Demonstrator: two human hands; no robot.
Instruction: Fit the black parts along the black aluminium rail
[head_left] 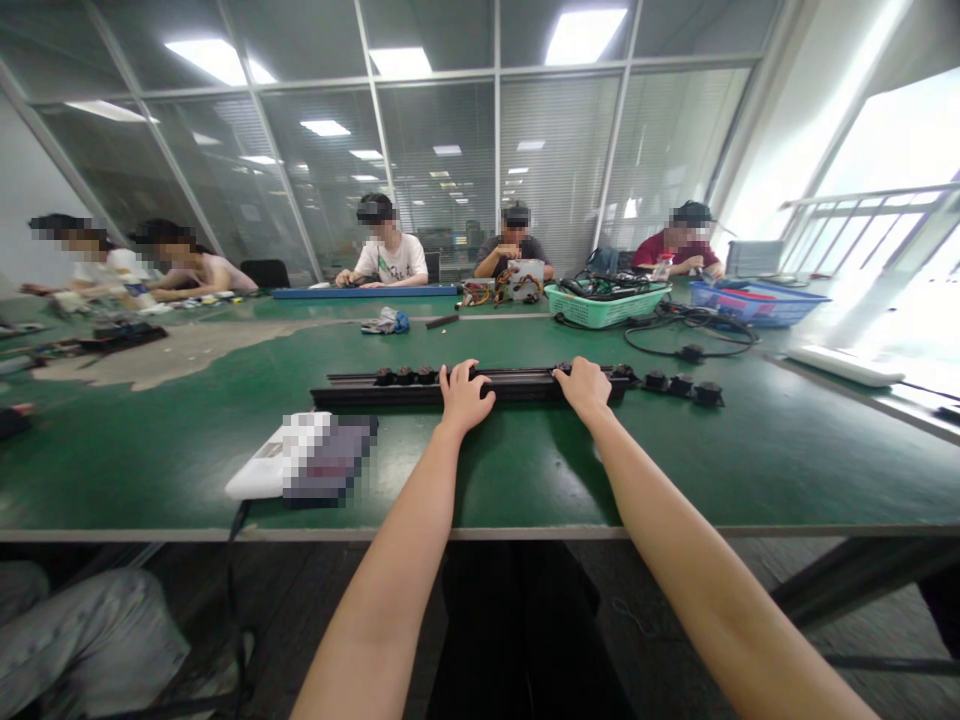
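Note:
A long black rail (pixel 390 394) lies across the green table in front of me, with small black modules (pixel 406 376) set along its left part. My left hand (pixel 465 398) rests over the middle of the rail, its fingers spread and bent over the edge. Near the rail's right end, my right hand (pixel 585 387) has its fingers closed on a small black module (pixel 562 369), mostly hidden by the fingertips. Several more black modules (pixel 681 386), joined in a row, extend beyond the rail on the right.
A white device (pixel 277 455) lies beside a dark pixelated item at the near left. Farther back are a green basket (pixel 600 308) of cables, a blue basket (pixel 780 308) and a crumpled cloth (pixel 385 321). Several people sit across the table.

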